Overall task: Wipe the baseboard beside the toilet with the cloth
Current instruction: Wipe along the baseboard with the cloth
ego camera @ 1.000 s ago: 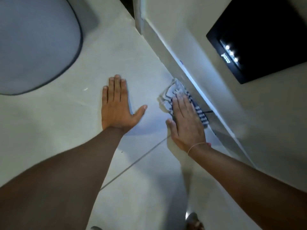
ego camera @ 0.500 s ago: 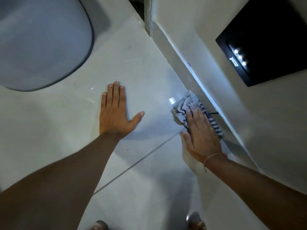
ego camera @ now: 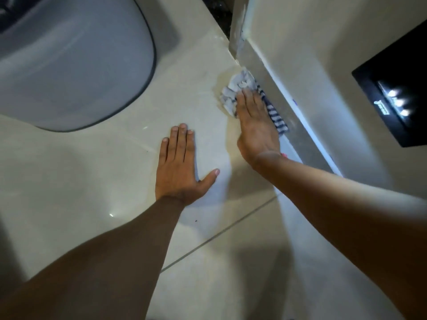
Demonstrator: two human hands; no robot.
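Note:
A crumpled white cloth with dark blue stripes [ego camera: 240,90] lies on the floor against the grey baseboard [ego camera: 286,105], which runs along the right wall. My right hand [ego camera: 256,128] presses flat on the cloth, fingers stretched over it, and hides its middle. My left hand [ego camera: 182,167] rests flat on the floor tile with fingers spread and holds nothing. The white toilet [ego camera: 69,63] fills the upper left.
A wall corner post [ego camera: 238,28] stands at the far end of the baseboard. A black panel with small lights [ego camera: 392,100] is set in the right wall. A grout line [ego camera: 219,234] crosses the pale floor tiles.
My right hand has pushed the cloth farther along the baseboard toward the corner post. My left hand has stayed flat on the floor. The view has shifted with my head.

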